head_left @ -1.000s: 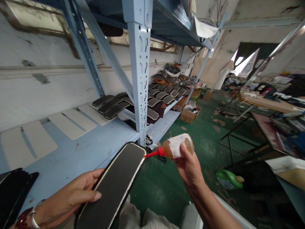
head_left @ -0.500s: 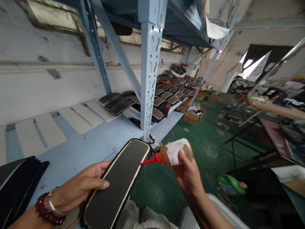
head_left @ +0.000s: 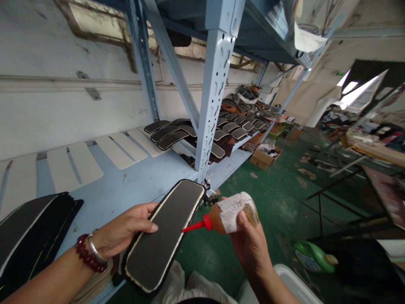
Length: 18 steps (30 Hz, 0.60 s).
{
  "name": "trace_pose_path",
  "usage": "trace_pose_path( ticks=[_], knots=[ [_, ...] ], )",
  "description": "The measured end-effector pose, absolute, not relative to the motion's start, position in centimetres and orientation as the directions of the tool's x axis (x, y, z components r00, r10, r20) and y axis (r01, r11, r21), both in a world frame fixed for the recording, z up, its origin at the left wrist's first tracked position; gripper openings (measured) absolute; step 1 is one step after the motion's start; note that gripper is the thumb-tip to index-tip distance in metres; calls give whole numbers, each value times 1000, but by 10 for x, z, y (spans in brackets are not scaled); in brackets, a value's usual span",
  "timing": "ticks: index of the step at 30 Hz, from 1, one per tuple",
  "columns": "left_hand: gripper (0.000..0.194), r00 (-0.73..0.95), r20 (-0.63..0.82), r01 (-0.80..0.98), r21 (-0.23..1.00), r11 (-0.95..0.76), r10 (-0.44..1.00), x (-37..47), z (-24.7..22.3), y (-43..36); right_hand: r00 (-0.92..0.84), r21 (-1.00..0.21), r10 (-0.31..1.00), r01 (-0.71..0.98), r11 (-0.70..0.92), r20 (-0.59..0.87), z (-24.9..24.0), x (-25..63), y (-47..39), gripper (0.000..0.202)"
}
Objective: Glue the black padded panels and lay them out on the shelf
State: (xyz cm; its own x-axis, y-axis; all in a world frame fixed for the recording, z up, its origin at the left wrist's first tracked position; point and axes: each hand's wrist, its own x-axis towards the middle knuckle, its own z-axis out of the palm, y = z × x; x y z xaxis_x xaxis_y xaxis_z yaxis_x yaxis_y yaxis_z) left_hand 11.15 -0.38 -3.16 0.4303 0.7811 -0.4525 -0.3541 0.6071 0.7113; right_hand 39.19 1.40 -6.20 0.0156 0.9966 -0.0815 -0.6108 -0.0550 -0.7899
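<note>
A long dark panel point(head_left: 166, 236) with rounded ends and a pale line around its edge is tilted in front of me. My left hand point(head_left: 126, 230) grips its left side, thumb on the face, fingers underneath. In my right hand point(head_left: 249, 238) is a squeeze bottle point(head_left: 232, 212) of amber liquid, wrapped in a whitish label. The bottle's red nozzle points left, its tip at the panel's right edge.
A blue shelf point(head_left: 126, 181) bears pale strips point(head_left: 74, 166), dark panels point(head_left: 169, 139) and a black stack point(head_left: 34, 236) at the left. A metal post point(head_left: 215, 93) rises ahead. A green jug point(head_left: 313, 256) lies at the right.
The nozzle tip has moved down along the panel's right edge. The panel and my left hand sit further right in view, and the shelf scene has shifted right too.
</note>
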Motion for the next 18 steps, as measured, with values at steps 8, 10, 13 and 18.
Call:
trace_pose_path(
  ticks=[8,10,13,18],
  knots=[
    [30,356,-487,-349,722,597,797,115,-33,-1,-26,-786,996,-612,-83,-85,-61,390,2,64],
    [30,346,-498,-347,719,602,795,116,-34,0,-49,-785,996,-613,-88,-74,-60,390,0,66],
    [31,310,-514,-346,723,599,800,116,-35,1,-93,-783,995,-615,-95,-48,-60,392,-4,68],
    [24,199,-555,-338,735,588,808,120,-37,6,-125,-797,991,-603,-41,43,-65,398,-7,73]
  ],
)
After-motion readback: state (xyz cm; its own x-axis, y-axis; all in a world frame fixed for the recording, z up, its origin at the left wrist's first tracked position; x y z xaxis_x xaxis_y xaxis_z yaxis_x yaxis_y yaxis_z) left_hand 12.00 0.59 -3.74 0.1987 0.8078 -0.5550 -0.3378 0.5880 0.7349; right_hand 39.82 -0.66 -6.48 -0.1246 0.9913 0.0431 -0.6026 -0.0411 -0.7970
